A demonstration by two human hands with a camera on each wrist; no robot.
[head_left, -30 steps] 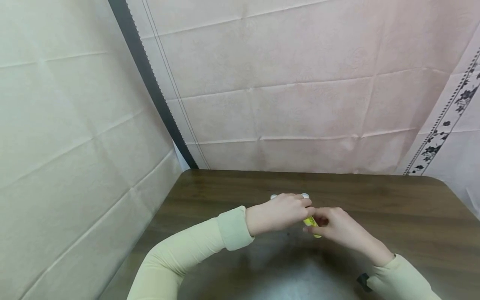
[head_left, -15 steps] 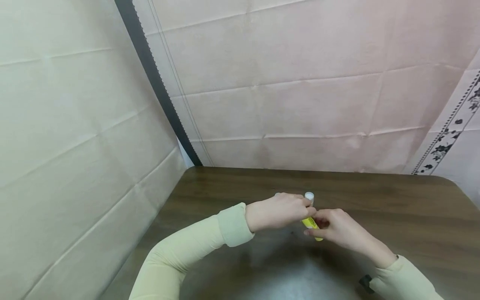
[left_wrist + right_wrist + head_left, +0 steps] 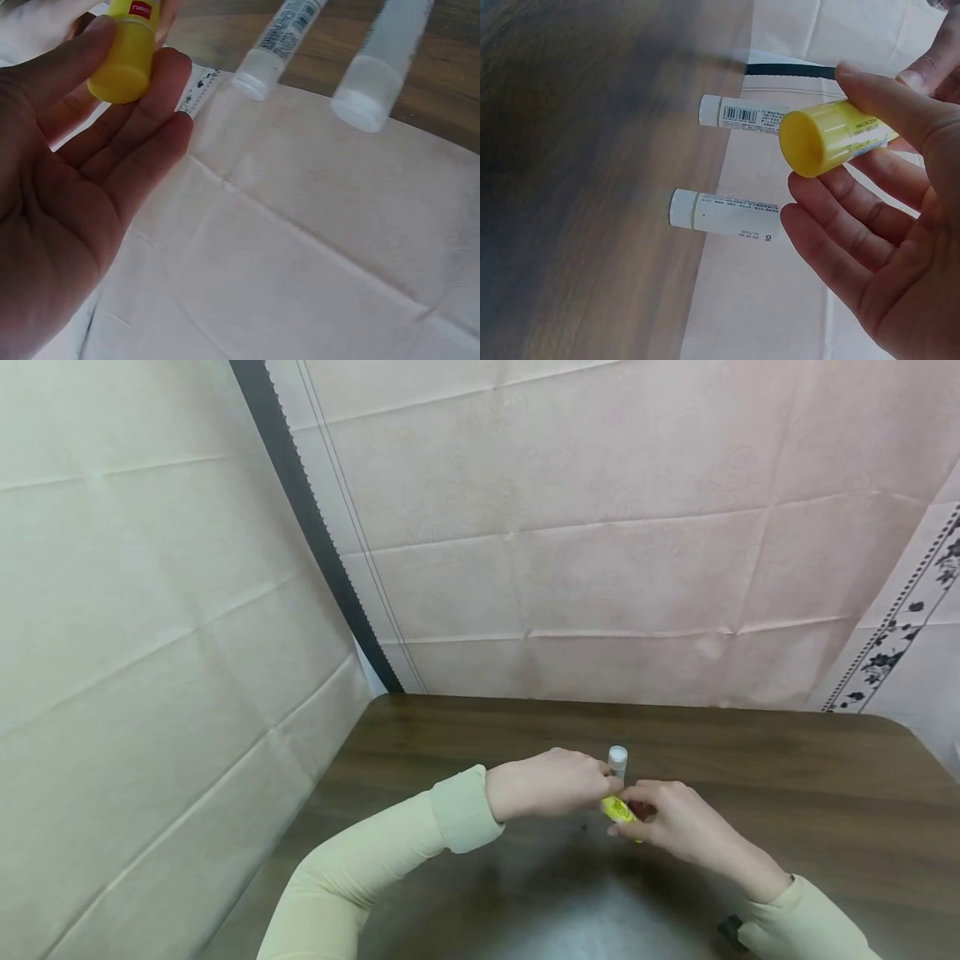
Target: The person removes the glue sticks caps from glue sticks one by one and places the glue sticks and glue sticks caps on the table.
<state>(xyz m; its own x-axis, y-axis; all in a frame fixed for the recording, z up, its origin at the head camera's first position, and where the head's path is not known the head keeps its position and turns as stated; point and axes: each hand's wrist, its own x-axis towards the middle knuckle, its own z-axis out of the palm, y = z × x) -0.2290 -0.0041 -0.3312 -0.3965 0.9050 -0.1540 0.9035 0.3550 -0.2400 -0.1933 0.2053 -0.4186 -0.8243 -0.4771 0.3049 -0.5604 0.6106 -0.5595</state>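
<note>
A yellow glue stick (image 3: 618,810) is held tilted between both hands above the table. My left hand (image 3: 551,783) pinches one end of it; in the left wrist view, thumb and fingers hold its rounded yellow end (image 3: 124,71). My right hand (image 3: 686,827) grips the other end between thumb and fingers, and the right wrist view shows a hollow yellow end (image 3: 806,146). Just beyond the hands stands a white glue stick (image 3: 617,758). A second white glue stick (image 3: 274,56) shows beside it in the left wrist view, mostly hidden behind my left hand in the head view.
The dark wooden table (image 3: 450,735) ends at a back edge against a pale cloth wall (image 3: 637,568). Another cloth (image 3: 150,652) hangs along the left side. A small dark object (image 3: 731,933) lies by the right sleeve.
My left hand has shifted slightly left, uncovering more of one white glue stick. The yellow glue stick stays between both hands. The head view has shifted a little.
</note>
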